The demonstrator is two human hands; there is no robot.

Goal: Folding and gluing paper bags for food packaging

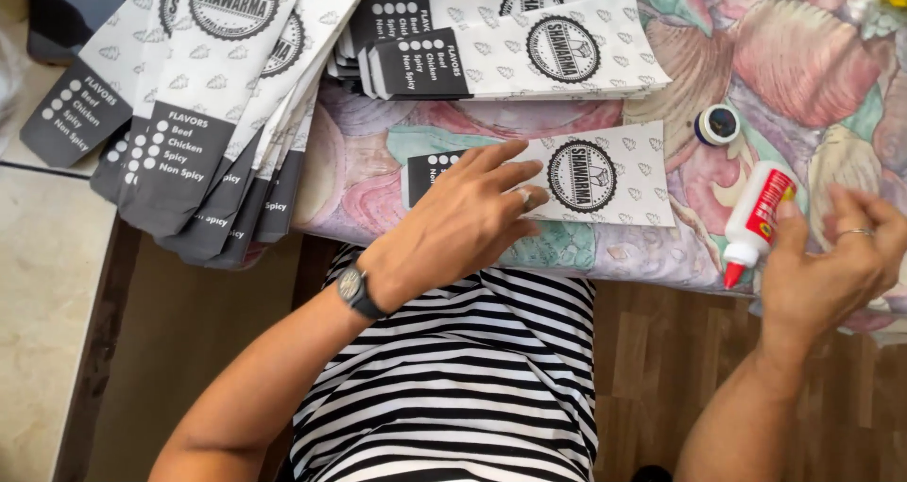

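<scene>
We wear a black-and-white striped shirt (pixel 453 378), a dark wristwatch (pixel 356 289) on our left wrist, and a ring on each hand.

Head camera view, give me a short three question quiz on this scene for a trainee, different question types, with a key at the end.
1. True or false: the left hand lies flat on a single paper sleeve on the patterned cloth.
2. Multiple choice: the right hand holds A) scissors, B) a glue bottle with a red tip, C) a marker.
3. Fill in: the bottle's loose round cap lies on the cloth, just ______ the bottle in the picture.

Key
1. True; the palm and fingers press on it.
2. B; the white glue bottle points tip down.
3. Above; it lies apart from the bottle, near the stack of sleeves.
</scene>
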